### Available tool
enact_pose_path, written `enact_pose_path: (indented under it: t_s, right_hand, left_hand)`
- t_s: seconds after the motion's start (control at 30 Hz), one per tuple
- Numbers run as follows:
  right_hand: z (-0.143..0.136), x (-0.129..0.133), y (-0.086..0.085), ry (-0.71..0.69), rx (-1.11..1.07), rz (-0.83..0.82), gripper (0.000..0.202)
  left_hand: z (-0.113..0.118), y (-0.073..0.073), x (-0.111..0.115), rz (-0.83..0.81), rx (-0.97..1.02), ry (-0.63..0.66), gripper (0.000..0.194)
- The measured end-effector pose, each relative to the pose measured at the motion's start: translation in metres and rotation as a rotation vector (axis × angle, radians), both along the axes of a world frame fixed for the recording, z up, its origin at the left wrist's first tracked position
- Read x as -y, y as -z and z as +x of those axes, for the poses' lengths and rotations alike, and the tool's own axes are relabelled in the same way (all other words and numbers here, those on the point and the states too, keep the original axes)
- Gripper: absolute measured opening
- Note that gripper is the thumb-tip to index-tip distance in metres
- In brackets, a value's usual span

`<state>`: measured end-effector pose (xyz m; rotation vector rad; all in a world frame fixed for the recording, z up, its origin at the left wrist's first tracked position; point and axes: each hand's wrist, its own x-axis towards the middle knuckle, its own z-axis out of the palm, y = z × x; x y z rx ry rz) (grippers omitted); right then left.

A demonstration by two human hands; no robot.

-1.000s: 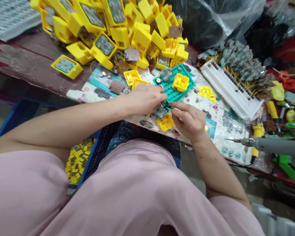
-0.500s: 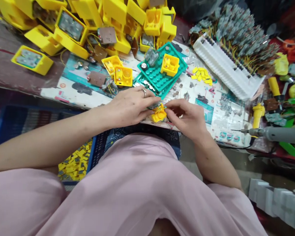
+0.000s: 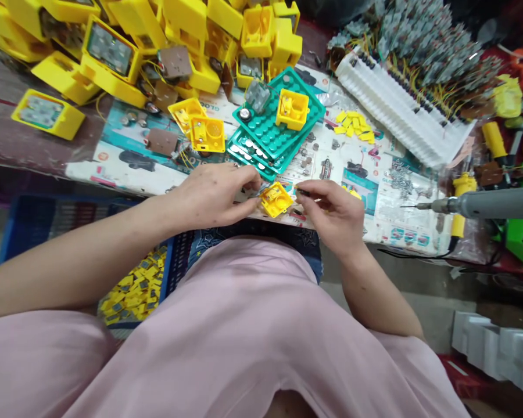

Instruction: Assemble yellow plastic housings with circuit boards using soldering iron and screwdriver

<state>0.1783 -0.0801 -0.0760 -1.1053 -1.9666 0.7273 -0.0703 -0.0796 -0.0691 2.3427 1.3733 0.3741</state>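
left hand [image 3: 213, 194]: thumb and forefinger pinch the left edge of an open yellow housing [image 3: 277, 200], at the near edge of the worktable, probably to steady it. its hollow side faces up, leaving the inside in reach. right hand [image 3: 337, 215]: fingertips pressed together on a small dark piece [image 3: 303, 192], just right of the housing; too small to identify. held by its end, likely for fine control. green tray [image 3: 307, 87] lies just beyond, small parts close by. grey-handled tool [image 3: 483, 204] at right, thin tip pointing inward.
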Motion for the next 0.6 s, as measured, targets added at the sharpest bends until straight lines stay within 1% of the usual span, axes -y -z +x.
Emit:
enact_pose_path:
  t_s: [0.07, 0.1, 0.13, 0.2, 0.27, 0.3, 0.37, 0.47, 0.53, 0.6]
  right_hand:
    - [-0.002, 0.002, 0.000, -0.066, 0.172, 0.240, 0.020]
    - [-0.003, 0.003, 0.000, -0.107, 0.248, 0.322, 0.022]
    - [-0.002, 0.003, 0.000, -0.144, 0.306, 0.364, 0.024]
    - [0.000, 0.003, 0.000, -0.214, 0.380, 0.347, 0.024]
    - [0.002, 0.002, -0.002, -0.285, 0.418, 0.280, 0.025]
    - [0.003, 0.002, -0.003, -0.308, 0.427, 0.255, 0.026]
    - [0.003, 0.000, -0.006, -0.304, 0.421, 0.230, 0.025]
    - [0.000, -0.001, -0.008, -0.207, 0.422, 0.244, 0.020]
    - [-0.004, -0.001, -0.011, -0.150, 0.490, 0.301, 0.018]
    - [-0.009, -0.001, -0.015, -0.126, 0.595, 0.344, 0.020]
  left_hand:
    - [-0.002, 0.001, 0.000, -0.027, 0.011, 0.016, 0.021]
    - [-0.002, 0.001, 0.000, -0.038, 0.022, 0.025, 0.021]
    - [-0.003, 0.001, 0.000, -0.039, 0.042, 0.023, 0.022]
    - [-0.005, 0.000, 0.001, -0.030, 0.076, 0.022, 0.031]
    - [-0.005, -0.001, 0.004, -0.013, 0.114, 0.037, 0.043]
    - [-0.005, -0.001, 0.005, -0.006, 0.135, 0.048, 0.045]
    - [-0.005, 0.000, 0.007, -0.009, 0.177, 0.074, 0.043]
    - [-0.003, 0.001, 0.012, -0.036, 0.213, 0.107, 0.038]
    - [-0.002, 0.001, 0.015, -0.034, 0.222, 0.125, 0.037]
    - [0.000, 0.001, 0.017, -0.024, 0.239, 0.137, 0.036]
